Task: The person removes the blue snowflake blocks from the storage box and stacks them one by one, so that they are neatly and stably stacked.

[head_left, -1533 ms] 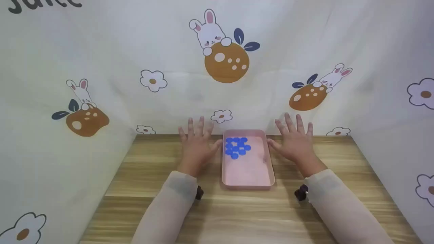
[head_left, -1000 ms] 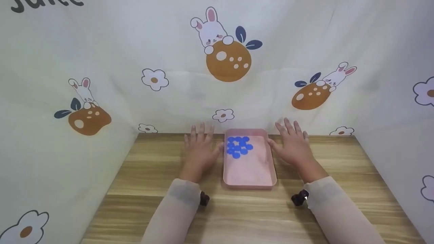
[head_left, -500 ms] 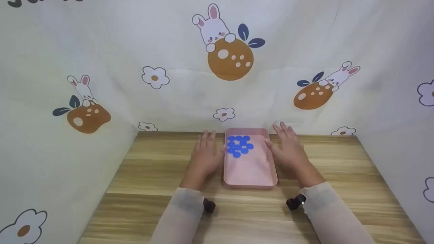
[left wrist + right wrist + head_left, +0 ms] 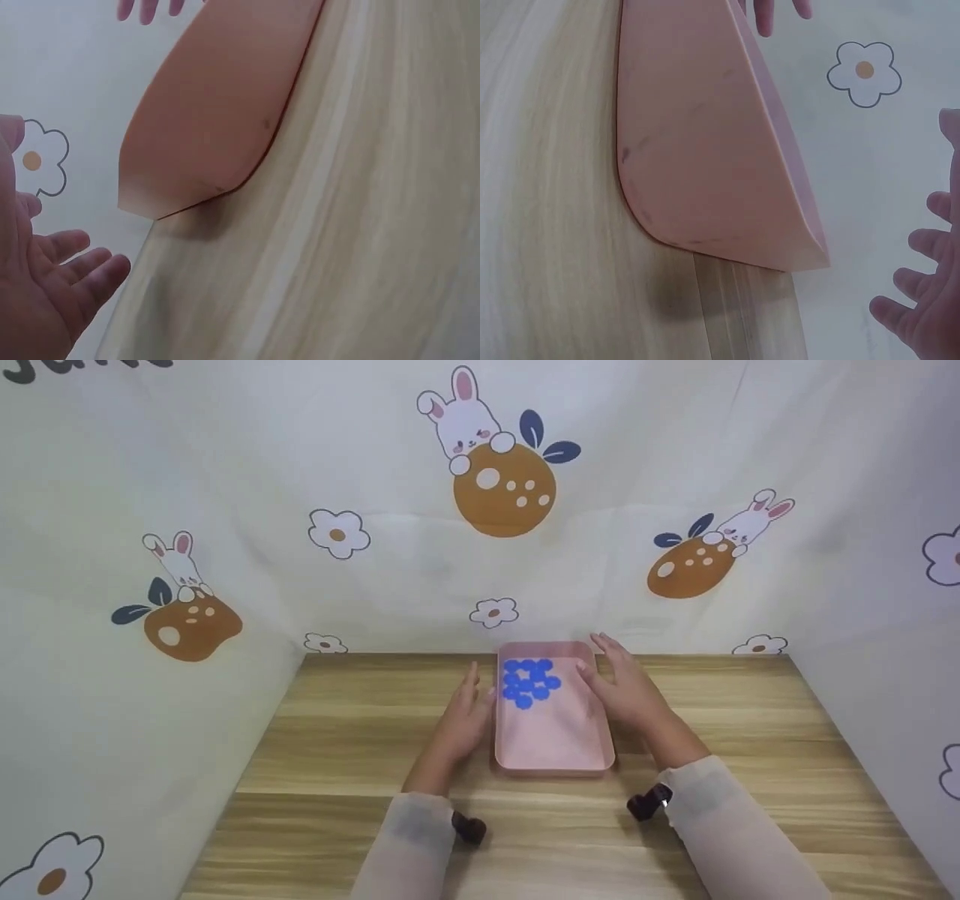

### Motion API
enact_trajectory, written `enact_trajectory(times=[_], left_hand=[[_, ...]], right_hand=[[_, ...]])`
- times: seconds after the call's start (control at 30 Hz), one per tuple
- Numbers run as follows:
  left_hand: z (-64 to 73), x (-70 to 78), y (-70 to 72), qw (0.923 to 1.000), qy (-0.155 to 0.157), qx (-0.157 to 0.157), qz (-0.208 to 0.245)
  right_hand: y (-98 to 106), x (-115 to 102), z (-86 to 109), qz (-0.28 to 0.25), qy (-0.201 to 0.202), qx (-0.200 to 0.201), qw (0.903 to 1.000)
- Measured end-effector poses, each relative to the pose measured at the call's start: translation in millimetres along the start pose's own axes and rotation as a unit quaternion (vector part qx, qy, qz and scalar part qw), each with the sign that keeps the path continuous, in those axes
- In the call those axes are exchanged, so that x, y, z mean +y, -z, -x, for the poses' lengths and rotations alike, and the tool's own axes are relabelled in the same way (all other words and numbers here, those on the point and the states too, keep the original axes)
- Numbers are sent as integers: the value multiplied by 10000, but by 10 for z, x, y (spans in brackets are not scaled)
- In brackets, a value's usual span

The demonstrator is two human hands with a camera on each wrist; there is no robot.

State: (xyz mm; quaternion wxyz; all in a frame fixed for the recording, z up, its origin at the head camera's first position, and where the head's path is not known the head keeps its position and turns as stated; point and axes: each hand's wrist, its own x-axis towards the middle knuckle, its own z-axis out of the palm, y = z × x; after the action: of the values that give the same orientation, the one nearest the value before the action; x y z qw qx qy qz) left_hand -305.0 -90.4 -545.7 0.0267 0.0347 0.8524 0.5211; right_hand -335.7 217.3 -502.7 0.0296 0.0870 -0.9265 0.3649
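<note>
A pink rectangular tray (image 4: 555, 742) lies on the wooden table near the back wall. Several small round blue pieces (image 4: 525, 684) form a cluster in its upper left part. My left hand (image 4: 463, 720) is held on edge along the tray's left side, fingers extended forward. On the opposite side, my right hand (image 4: 628, 686) is turned palm inward, its thumb over the tray's right rim. Both wrist views show the tray's outer wall (image 4: 217, 112) with a gap between it and the relaxed fingers (image 4: 926, 285). Neither hand holds anything.
The wood-grain table (image 4: 322, 735) runs up to a pale cloth wall (image 4: 390, 585) printed with rabbits, oranges and flowers. More of this cloth stands at the left and right. A small dark camera (image 4: 469, 829) sits at the left wrist, another (image 4: 649, 802) at the right.
Both hands have turned from palms down to palms facing inward and moved closer to the tray's sides. The tray and blue pieces keep their place on the table.
</note>
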Motion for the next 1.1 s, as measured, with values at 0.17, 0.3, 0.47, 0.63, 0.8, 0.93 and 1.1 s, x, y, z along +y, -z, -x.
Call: enact_trajectory(times=[0.17, 0.3, 0.47, 0.63, 0.8, 0.93, 1.1], left_hand=[[27, -79, -54, 9926, 139, -232, 1180], [41, -84, -87, 9838, 256, -415, 1728], [48, -83, -107, 9731, 239, -605, 2212], [29, -123, -110, 9679, 153, -811, 2375], [5, -189, -108, 9759, 125, -874, 1995], [-11, -214, -111, 9809, 201, -922, 1702], [-20, -225, -96, 9815, 133, -1033, 1609]], right_hand=[[1, -25, -22, -629, -5, -143, 9979], [-11, -62, -55, -1081, -64, -288, 9937], [-41, -129, -110, -1552, -79, -422, 9869], [-97, -155, -221, -1897, -212, -474, 9805], [-183, -125, -361, -2455, -614, -612, 9655], [-251, -118, -414, -2504, -818, -658, 9624], [-348, -122, -464, -2434, -764, -692, 9644]])
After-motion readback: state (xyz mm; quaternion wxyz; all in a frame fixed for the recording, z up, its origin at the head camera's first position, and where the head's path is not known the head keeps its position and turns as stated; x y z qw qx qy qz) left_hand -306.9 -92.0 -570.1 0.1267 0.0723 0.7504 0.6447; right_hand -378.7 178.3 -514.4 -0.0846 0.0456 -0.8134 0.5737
